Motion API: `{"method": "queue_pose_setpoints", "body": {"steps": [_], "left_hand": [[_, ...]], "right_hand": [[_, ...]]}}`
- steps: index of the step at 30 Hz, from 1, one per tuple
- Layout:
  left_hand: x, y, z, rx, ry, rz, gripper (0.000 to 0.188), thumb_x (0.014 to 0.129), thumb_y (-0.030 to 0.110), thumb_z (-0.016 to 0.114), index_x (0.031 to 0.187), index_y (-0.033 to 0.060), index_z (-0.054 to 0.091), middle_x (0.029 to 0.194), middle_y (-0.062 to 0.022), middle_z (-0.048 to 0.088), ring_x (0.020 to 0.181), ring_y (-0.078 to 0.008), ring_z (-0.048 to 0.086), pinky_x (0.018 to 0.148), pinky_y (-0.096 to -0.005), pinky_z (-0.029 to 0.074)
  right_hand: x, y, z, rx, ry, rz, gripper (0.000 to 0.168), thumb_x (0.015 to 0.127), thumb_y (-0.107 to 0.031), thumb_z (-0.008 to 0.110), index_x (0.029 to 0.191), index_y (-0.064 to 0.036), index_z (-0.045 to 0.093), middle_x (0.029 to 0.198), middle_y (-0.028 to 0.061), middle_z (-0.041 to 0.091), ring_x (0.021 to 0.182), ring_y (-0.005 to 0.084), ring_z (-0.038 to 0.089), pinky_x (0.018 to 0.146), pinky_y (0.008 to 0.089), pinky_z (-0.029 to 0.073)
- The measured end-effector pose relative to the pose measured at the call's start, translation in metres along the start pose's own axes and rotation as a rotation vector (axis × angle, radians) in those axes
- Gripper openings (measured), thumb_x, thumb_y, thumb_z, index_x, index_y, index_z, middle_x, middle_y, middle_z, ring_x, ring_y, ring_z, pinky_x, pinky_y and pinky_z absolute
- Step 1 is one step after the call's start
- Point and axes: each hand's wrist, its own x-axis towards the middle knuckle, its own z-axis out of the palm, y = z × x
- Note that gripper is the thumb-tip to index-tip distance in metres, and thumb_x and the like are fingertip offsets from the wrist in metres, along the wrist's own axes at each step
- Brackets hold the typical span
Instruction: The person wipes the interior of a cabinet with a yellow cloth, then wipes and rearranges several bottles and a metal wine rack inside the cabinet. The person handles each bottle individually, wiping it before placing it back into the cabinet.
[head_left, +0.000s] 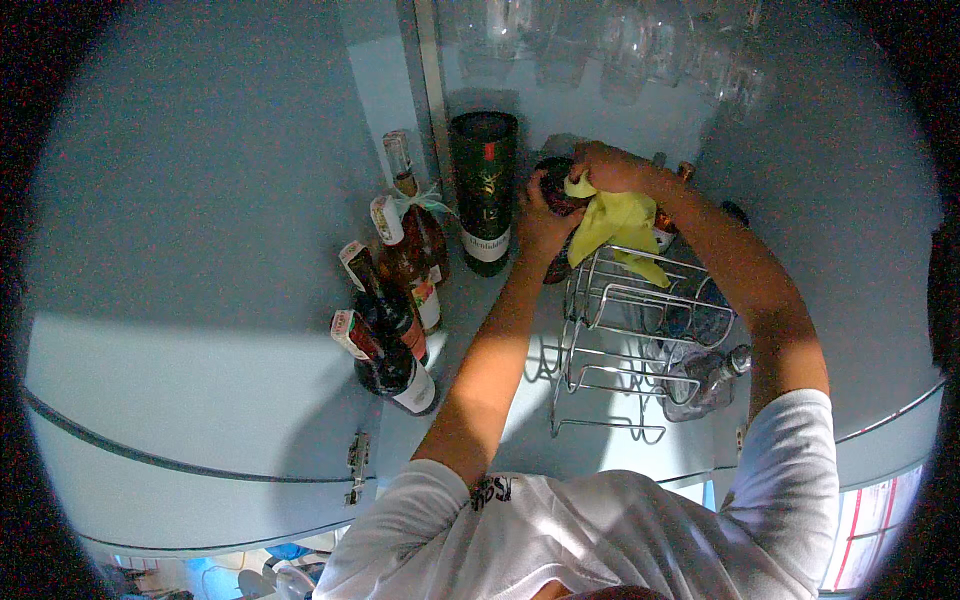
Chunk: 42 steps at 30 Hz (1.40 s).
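Observation:
Inside a cabinet, my left hand (546, 221) is wrapped around a dark container (556, 184), likely a bottle; much of its body is hidden by the hand. My right hand (611, 169) grips a yellow cloth (615, 219) at the container's upper right side. The cloth hangs down to the top of a chrome wire rack (589, 352), which stands just below my hands. Left of my left hand is an upright dark green Glenfiddich whisky tube (486, 195). Behind my right forearm, a bottle with amber parts (663, 221) is partly covered.
Several sealed bottles (397, 300) stand along the left, one with a ribbon (424, 199). A clear glass bottle (697, 382) sits right of the rack, near my right arm. Drinking glasses (630, 45) show at the top. A metal hinge (358, 457) is at the front left.

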Motion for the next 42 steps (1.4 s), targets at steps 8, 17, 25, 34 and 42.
{"method": "queue_pose_setpoints", "body": {"steps": [8,17,25,34,42], "left_hand": [[0.004,0.009,-0.006,0.088,-0.108,0.002,0.083,0.059,0.04,0.082,0.125,0.0134,0.041,0.12,-0.0251,0.044,0.109,-0.0427,0.049,0.086,-0.0488,0.047],[0.006,0.0,0.0,0.068,-0.09,0.083,0.078,0.059,0.04,0.082,0.121,0.0108,0.043,0.119,-0.0283,0.043,0.103,-0.0454,0.052,0.085,-0.0479,0.048],[0.004,0.007,-0.003,-0.006,-0.057,0.011,0.087,0.058,0.036,0.084,0.124,0.0074,0.036,0.117,-0.0262,0.049,0.104,-0.0417,0.055,0.084,-0.0452,0.048],[0.007,0.014,-0.005,-0.188,-0.018,-0.03,0.102,0.054,0.027,0.089,0.132,0.0032,0.028,0.123,-0.0183,0.047,0.113,-0.034,0.049,0.097,-0.0413,0.04],[0.009,0.014,-0.014,0.063,-0.101,0.025,0.091,0.056,0.035,0.085,0.128,0.0054,0.037,0.121,-0.0248,0.045,0.11,-0.0423,0.048,0.092,-0.0476,0.043]], "right_hand": [[0.009,0.039,0.008,-0.357,-0.111,0.221,0.022,0.072,-0.009,0.055,0.087,-0.001,0.069,0.094,0.0233,0.06,0.086,0.0387,0.058,0.076,0.046,0.049],[0.051,0.025,0.01,-0.292,0.048,0.31,0.025,0.077,-0.014,0.056,0.096,-0.002,0.066,0.113,0.0217,0.052,0.1,0.0376,0.053,0.08,0.0477,0.048],[0.049,0.003,0.01,-0.242,0.104,0.07,0.031,0.064,0.001,0.057,0.091,-0.008,0.069,0.106,0.0144,0.054,0.102,0.0345,0.05,0.082,0.0448,0.044],[0.022,0.004,0.021,-0.231,0.09,-0.02,0.033,0.07,-0.006,0.056,0.097,-0.015,0.071,0.122,0.0185,0.05,0.109,0.0398,0.047,0.083,0.0505,0.044],[0.003,-0.018,-0.004,-0.187,-0.044,0.181,0.023,0.078,-0.015,0.054,0.094,-0.01,0.069,0.091,0.0198,0.065,0.082,0.0399,0.062,0.074,0.0515,0.049]]}}
